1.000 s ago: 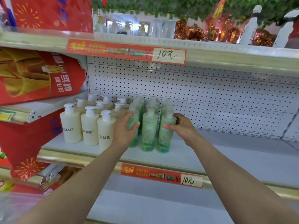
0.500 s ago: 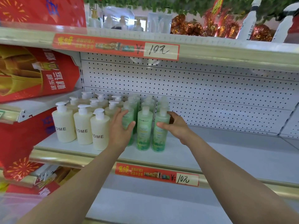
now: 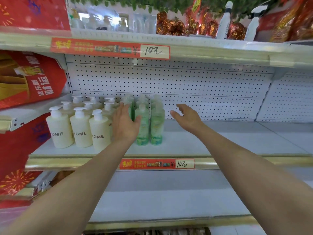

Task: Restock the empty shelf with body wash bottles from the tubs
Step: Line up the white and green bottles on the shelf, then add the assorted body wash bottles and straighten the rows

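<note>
Where green body wash bottles (image 3: pixel 157 123) stand, the left hand (image 3: pixel 126 123) (fingers straight) overlaps them. Alongside, the right hand (image 3: pixel 188 117) hovers spread.

On the shelf (image 3: pixel 220 141), pump bottles (image 3: pixel 79 128) stand just left of capped bottles (image 3: pixel 156 126) (pegboard (image 3: pixel 186 82) behind).

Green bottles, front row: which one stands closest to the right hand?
The rightmost green bottle, at the row's end; the right hand hovers just right of it, not touching.

place: shop | evidence: pegboard-backed shelf (image 3: pixel 220 139); price strip (image 3: pixel 156 164) marked 10; rows of bottles (image 3: pixel 79 128)
</note>
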Demonstrator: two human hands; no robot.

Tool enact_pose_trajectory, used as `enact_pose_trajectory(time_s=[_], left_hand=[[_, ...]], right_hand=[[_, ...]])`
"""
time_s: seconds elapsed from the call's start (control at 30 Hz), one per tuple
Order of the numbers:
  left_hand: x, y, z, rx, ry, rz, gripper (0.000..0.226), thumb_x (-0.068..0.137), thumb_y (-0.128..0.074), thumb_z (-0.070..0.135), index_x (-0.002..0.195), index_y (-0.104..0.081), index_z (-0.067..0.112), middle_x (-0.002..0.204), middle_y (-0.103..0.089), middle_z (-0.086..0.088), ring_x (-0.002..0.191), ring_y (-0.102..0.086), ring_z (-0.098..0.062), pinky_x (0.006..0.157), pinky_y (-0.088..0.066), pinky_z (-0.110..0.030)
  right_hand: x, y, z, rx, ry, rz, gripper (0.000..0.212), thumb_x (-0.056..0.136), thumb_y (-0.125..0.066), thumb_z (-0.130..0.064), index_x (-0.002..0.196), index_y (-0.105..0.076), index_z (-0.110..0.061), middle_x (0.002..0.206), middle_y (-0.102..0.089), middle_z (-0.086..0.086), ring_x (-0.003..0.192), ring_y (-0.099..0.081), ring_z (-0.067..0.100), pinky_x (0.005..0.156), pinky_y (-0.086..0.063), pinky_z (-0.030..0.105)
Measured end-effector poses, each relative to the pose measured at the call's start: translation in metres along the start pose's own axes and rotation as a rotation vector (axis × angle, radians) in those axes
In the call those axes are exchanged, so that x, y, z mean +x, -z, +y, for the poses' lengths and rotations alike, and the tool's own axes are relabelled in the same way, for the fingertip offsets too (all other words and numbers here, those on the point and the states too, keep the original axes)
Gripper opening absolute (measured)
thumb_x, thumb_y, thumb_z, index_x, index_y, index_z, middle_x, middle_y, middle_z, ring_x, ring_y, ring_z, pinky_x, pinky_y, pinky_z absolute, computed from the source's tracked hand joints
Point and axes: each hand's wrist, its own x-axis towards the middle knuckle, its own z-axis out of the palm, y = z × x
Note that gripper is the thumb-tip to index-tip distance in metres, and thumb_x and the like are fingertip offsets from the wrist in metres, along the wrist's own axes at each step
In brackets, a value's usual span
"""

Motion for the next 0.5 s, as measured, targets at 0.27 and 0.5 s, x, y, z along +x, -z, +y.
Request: enact_pose_trajectory(time_s=[0.27, 0.5], left_hand=[[-0.059, 0.019, 0.049, 0.056, -0.061, -0.21, 0.06, 0.098, -0.043, 0.044, 0.149, -0.036, 0.016, 0.161, -0.023, -0.008, 0.145, -0.025, -0.029, 0.113, -0.029, -0.043], [-0.145, 0.005, 0.071, -0.019, -0.113, -0.445, 0.061, 0.098, -0.043, 0.045, 0.149, -0.036, 0.012, 0.162, -0.021, -0.008, 0.144, -0.025, -0.031, 0.114, -0.027, -0.045]], right_hand=[[-0.087, 0.042, -0.009, -0.177, -0.1, 0.025, 0.061, 0.099, -0.043, -0.054, 0.151, -0.038, -0.022, 0.153, -0.04, 0.008, 0.14, -0.037, 0.026, 0.111, -0.033, 0.04], [-0.196, 0.065, 0.018, -0.229, -0.284, 0.09, 0.06, 0.099, -0.044, -0.053, 0.148, -0.043, -0.018, 0.151, -0.043, 0.012, 0.135, -0.044, 0.029, 0.108, -0.036, 0.038]])
